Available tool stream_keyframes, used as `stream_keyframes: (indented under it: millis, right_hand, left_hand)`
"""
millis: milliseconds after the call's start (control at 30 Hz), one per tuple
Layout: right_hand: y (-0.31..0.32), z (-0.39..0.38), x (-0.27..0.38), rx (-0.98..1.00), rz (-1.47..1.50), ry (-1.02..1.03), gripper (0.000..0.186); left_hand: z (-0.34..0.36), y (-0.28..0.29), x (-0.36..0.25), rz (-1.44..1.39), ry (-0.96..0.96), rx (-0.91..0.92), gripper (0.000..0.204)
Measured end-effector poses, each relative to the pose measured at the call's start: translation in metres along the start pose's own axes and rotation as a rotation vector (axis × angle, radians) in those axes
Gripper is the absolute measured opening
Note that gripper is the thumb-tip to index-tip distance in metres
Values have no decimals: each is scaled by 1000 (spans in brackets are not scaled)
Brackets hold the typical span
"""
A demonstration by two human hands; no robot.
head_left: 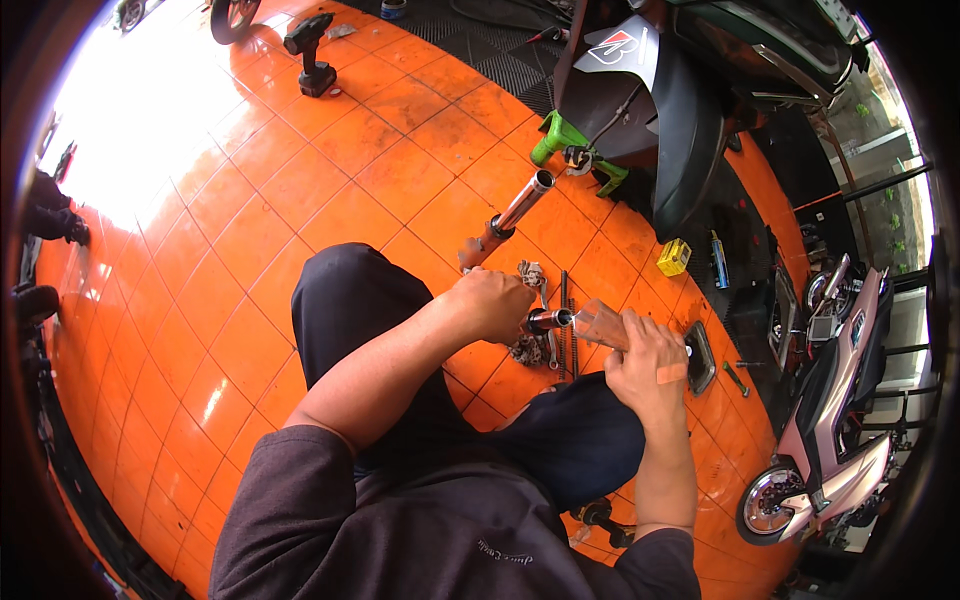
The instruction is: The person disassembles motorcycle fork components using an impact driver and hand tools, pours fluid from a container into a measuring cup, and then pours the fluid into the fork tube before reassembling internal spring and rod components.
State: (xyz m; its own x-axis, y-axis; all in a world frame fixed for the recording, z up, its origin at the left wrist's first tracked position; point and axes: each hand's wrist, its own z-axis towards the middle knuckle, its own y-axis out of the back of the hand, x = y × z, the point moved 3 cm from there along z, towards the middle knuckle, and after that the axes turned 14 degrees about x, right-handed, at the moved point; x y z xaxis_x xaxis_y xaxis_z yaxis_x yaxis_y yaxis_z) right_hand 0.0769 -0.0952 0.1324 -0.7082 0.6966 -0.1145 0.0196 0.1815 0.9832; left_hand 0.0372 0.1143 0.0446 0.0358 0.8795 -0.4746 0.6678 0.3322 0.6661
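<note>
My left hand (487,305) is wrapped around a fork tube (547,321), whose open end points right. My right hand (647,362) grips a clear plastic cup (597,321) tilted at that tube's mouth, touching or very close; a tan bandage is on this hand. A second fork leg (519,205) stands just beyond my left hand, its open top showing. Long dark springs (566,290) lie on the floor under the work, beside grimy rags or parts (532,351) that are partly hidden.
Orange tiles (200,300) surround me. A scooter (690,120) with a green stand (560,140) is ahead, a pink scooter (830,400) at right. A drill (310,60), yellow box (674,257), blue tube (719,260), tray (699,358) and wrench (737,380) sit around. Dark shoes (70,225) show at far left.
</note>
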Motion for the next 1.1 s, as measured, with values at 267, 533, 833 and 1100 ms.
stream_keyframes:
  millis: [267,533,833,1100]
  right_hand:
    - [14,6,12,-15,-105,44,35]
    - [9,6,8,44,29,4,41]
    - [-36,-1,-9,90,591,-107,50]
    - [-57,-2,-12,142,904,-154,49]
  left_hand:
    - [0,-3,3,10,-26,-67,43]
    - [-8,2,1,-40,-15,-31,51]
    - [-3,3,-6,-83,-87,-106,60]
    - [2,2,-2,-72,-12,-43,67]
